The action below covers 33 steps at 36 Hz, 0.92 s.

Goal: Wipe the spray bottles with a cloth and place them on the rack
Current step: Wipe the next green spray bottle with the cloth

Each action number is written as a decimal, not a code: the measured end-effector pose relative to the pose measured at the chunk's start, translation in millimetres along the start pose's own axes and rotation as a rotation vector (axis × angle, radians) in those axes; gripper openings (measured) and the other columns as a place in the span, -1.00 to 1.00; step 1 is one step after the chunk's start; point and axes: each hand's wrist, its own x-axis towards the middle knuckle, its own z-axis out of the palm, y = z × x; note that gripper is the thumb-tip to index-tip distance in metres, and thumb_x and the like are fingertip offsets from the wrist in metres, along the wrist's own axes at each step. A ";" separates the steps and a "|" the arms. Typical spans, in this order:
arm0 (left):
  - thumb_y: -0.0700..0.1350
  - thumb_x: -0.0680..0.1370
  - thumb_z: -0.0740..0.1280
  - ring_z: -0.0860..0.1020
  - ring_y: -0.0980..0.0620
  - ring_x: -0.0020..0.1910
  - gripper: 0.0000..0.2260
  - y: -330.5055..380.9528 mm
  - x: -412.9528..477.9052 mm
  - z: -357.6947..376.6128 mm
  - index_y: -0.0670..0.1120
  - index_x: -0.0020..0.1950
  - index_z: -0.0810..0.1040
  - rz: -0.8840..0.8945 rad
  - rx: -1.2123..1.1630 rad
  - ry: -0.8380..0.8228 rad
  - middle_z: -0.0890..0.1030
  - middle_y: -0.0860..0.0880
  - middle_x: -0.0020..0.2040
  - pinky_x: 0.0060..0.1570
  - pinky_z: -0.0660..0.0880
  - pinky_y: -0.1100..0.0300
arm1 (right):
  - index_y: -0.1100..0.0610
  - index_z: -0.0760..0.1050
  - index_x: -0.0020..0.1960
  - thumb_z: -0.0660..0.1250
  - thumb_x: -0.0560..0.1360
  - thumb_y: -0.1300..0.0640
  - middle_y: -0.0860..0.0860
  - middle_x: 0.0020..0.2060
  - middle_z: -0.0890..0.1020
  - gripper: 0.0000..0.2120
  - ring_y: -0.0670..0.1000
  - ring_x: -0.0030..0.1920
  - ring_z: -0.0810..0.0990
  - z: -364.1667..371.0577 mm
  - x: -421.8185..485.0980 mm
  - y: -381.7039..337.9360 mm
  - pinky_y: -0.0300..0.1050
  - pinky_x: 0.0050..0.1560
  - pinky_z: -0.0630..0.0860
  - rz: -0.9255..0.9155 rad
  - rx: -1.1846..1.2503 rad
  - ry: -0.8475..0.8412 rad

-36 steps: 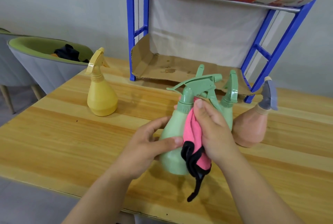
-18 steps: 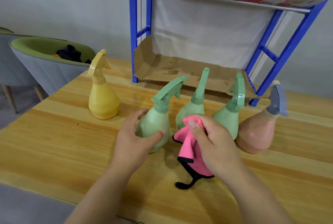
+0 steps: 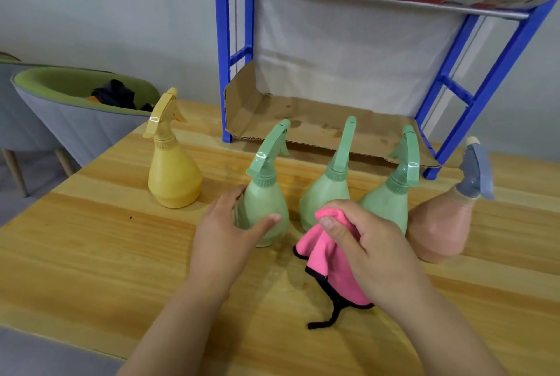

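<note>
Wooden table (image 3: 91,254) — pale planks, visible grain. Beyond its left edge, a grey chair (image 3: 60,127) with green lining — dark clothing (image 3: 113,95) on the seat. Grey wall (image 3: 106,12) behind.

Pink black-edged cloth (image 3: 330,257); green, yellow (image 3: 174,175), peach (image 3: 439,227) bottles.

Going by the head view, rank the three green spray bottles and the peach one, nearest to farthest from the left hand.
1. Leftmost green bottle: gripped by the left hand.
2. Middle green bottle: just to its right.
3. Rightmost green bottle: behind the right hand.
4. Peach bottle: far right end of the row.
</note>
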 end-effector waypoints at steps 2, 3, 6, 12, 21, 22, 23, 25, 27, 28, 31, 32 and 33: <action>0.19 0.33 0.47 0.44 0.18 0.13 -0.34 0.2 1.9 -0.4 0.11 0.38 0.38 0.008 0.009 -0.008 0.41 0.26 0.09 0.11 0.51 0.09 | -0.20 0.50 -0.01 0.02 0.43 -0.32 -0.28 -0.22 0.62 -0.64 -0.25 -0.10 0.56 0.7 -0.5 1.4 -0.16 -0.05 0.52 0.015 0.001 0.005; 0.18 0.35 0.46 0.44 0.19 0.11 -0.37 0.0 2.0 -0.7 0.11 0.38 0.38 0.021 0.009 -0.016 0.40 0.27 0.09 0.11 0.51 0.11 | -0.20 0.49 -0.03 0.05 0.46 -0.29 -0.27 -0.22 0.62 -0.69 -0.24 -0.12 0.56 1.0 -0.4 2.0 -0.14 -0.06 0.52 0.020 -0.001 0.005; 0.07 0.43 0.44 0.45 0.28 0.07 -0.46 -3.7 0.9 -4.2 0.23 0.35 0.32 0.056 -0.017 -0.058 0.41 0.32 0.07 0.06 0.48 0.24 | -0.18 0.48 -0.06 0.11 0.52 -0.19 -0.21 -0.23 0.63 -0.79 -0.21 -0.14 0.57 1.3 -0.4 4.3 -0.10 -0.07 0.53 0.034 -0.014 -0.002; -0.01 0.38 0.51 0.47 0.21 0.11 -0.38 -10.4 3.6 -11.2 0.10 0.40 0.38 0.053 0.024 -0.085 0.45 0.16 0.18 -0.01 0.48 0.36 | -0.11 0.50 -0.09 0.08 0.55 -0.15 -0.19 -0.27 0.64 -0.75 -0.25 -0.11 0.56 -0.2 0.5 3.9 -0.26 -0.05 0.47 0.027 -0.014 -0.029; 0.12 0.30 0.53 0.54 0.06 -0.01 -0.35 -0.3 13.4 -0.2 -0.04 0.34 0.46 0.109 0.208 -0.003 0.47 0.05 0.10 0.05 0.56 0.09 | -0.12 0.49 0.14 -0.08 0.53 -0.17 -0.13 -0.17 0.58 -0.58 -0.11 0.10 0.55 -1.6 -7.1 13.8 -0.07 0.20 0.39 -0.030 0.009 -0.157; 0.13 0.31 0.52 0.54 0.04 -0.01 -0.34 0.9 14.7 0.8 -0.05 0.34 0.45 0.109 0.217 -0.006 0.47 0.05 0.11 0.05 0.56 0.09 | -0.14 0.46 0.23 -0.08 0.52 -0.16 -0.13 -0.12 0.56 -0.56 -0.12 0.14 0.53 -2.1 -7.8 14.6 -0.09 0.23 0.38 -0.034 0.012 -0.165; 0.14 0.32 0.51 0.55 0.03 -0.01 -0.33 2.3 16.0 1.8 -0.06 0.35 0.44 0.112 0.229 -0.010 0.48 0.03 0.12 0.04 0.56 0.08 | -0.15 0.43 0.29 -0.06 0.52 -0.14 -0.16 -0.08 0.53 -0.55 -0.14 0.16 0.51 -3.1 -8.5 14.4 -0.12 0.25 0.36 -0.042 0.000 -0.174; 0.14 0.34 0.49 0.57 -0.01 -0.01 -0.34 5.0 18.4 2.9 -0.09 0.35 0.43 0.132 0.270 -0.020 0.49 -0.01 0.16 0.03 0.56 0.06 | -0.19 0.35 0.39 0.04 0.57 -0.06 -0.24 -0.04 0.45 -0.60 -0.19 0.16 0.45 -5.8 -9.3 14.2 -0.23 0.25 0.35 -0.047 -0.029 -0.180; 0.13 0.35 0.48 0.57 -0.03 0.00 -0.35 7.4 21.1 4.2 -0.13 0.35 0.43 0.158 0.312 -0.035 0.49 -0.05 0.18 0.04 0.56 0.07 | -0.21 0.30 0.42 0.14 0.60 0.08 -0.27 -0.03 0.38 -0.59 -0.19 0.15 0.43 -8.8 -10.7 12.2 -0.35 0.20 0.33 -0.057 -0.044 -0.159; 0.13 0.36 0.47 0.57 -0.04 0.01 -0.35 8.4 22.6 5.1 -0.14 0.35 0.43 0.170 0.325 -0.043 0.49 -0.06 0.18 0.04 0.56 0.07 | -0.23 0.30 0.41 0.18 0.60 0.14 -0.26 -0.03 0.37 -0.56 -0.18 0.13 0.44 -9.8 -11.7 11.2 -0.36 0.19 0.33 -0.073 -0.057 -0.143; 0.13 0.37 0.45 0.56 -0.06 0.00 -0.35 10.3 25.6 6.4 -0.14 0.36 0.42 0.174 0.340 -0.064 0.47 -0.07 0.19 0.04 0.56 0.06 | -0.24 0.36 0.37 0.26 0.56 0.22 -0.24 -0.04 0.40 -0.51 -0.13 0.07 0.51 -9.9 -13.8 9.7 -0.29 0.15 0.40 -0.128 -0.089 -0.077; 0.13 0.38 0.45 0.56 -0.05 0.01 -0.36 10.3 26.0 5.9 -0.13 0.37 0.41 0.173 0.341 -0.071 0.47 -0.06 0.20 0.04 0.55 0.07 | -0.25 0.37 0.36 0.28 0.55 0.23 -0.24 -0.05 0.41 -0.50 -0.13 0.05 0.52 -9.5 -14.3 9.9 -0.28 0.11 0.42 -0.147 -0.094 -0.058; 0.14 0.39 0.44 0.56 -0.05 0.03 -0.36 10.3 26.3 5.0 -0.12 0.38 0.40 0.176 0.341 -0.077 0.46 -0.05 0.21 0.05 0.54 0.08 | -0.28 0.35 0.35 0.30 0.55 0.22 -0.27 -0.04 0.41 -0.48 -0.15 0.05 0.52 -9.1 -14.2 9.5 -0.31 0.07 0.42 -0.158 -0.104 -0.042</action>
